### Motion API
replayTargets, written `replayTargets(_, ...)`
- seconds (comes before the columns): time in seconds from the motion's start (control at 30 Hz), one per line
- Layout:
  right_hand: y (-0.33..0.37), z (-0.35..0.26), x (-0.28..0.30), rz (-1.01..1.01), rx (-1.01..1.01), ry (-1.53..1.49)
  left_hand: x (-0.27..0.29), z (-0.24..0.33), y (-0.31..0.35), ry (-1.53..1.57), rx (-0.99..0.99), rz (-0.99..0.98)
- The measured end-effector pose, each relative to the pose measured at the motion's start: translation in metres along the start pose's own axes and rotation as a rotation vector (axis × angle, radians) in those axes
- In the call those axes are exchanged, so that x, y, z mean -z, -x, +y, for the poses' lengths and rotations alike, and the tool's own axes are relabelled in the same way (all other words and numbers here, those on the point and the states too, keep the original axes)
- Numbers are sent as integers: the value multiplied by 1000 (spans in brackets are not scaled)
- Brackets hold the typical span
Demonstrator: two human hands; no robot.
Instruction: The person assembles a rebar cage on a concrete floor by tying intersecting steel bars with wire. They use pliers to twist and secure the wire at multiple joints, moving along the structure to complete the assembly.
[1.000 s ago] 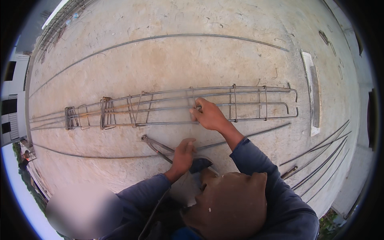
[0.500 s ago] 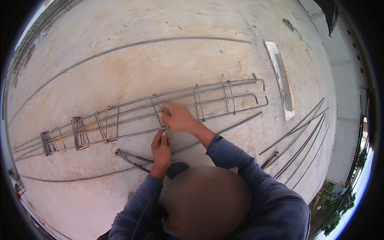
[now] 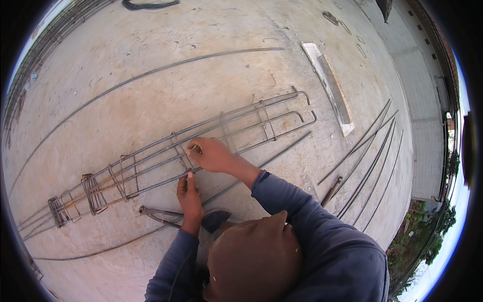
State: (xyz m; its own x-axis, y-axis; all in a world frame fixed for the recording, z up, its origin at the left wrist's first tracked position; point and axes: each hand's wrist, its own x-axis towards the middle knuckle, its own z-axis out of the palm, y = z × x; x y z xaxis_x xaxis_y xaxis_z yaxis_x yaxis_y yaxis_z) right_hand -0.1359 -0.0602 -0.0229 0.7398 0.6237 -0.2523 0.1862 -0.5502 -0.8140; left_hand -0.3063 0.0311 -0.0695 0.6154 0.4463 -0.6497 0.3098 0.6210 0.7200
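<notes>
A long rebar cage [image 3: 151, 143] of several grey bars and square stirrups lies slanting across the concrete floor, its hooked ends at the right. My right hand [image 3: 215, 155] is over the cage beside a stirrup [image 3: 176, 140], with thumb and fingertips pinched together. Whatever sits in that pinch is too small to make out. Below it, my left hand [image 3: 189, 199] touches the nearest bar at the same stirrup, thumb up against the fingers. What the left fingertips hold is also hidden. Long-handled pincers [image 3: 157, 212] lie just left of my left wrist.
Loose bars [image 3: 372, 166] and a short rusty tool [image 3: 332, 191] lie at the right. A pale plank [image 3: 327, 85] lies beyond the hooked ends. One long bar [image 3: 146, 74] curves across the far floor. Coiled black wire [image 3: 151, 6] shows at the top edge, and bundled rebar [image 3: 55, 43] at far left.
The whole view has shifted, bringing the black wire coil into sight. My right hand has lifted slightly off the stirrup, fingertips drawn together; my left hand remains at the near bar.
</notes>
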Motion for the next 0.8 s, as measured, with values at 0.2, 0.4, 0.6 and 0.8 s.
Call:
replayTargets(0.2,0,-35,88,365,-39,95,0,4,2,-6,23,51)
replayTargets(0.4,-7,4,109,375,-30,81,5,-14,-7,-47,-53,-36)
replayTargets(0.6,-30,-45,33,-246,348,306,10,-20,-9,-161,-123,-72)
replayTargets(0.8,-39,-52,2,-570,428,621,5,-15,-4,84,-51,-87)
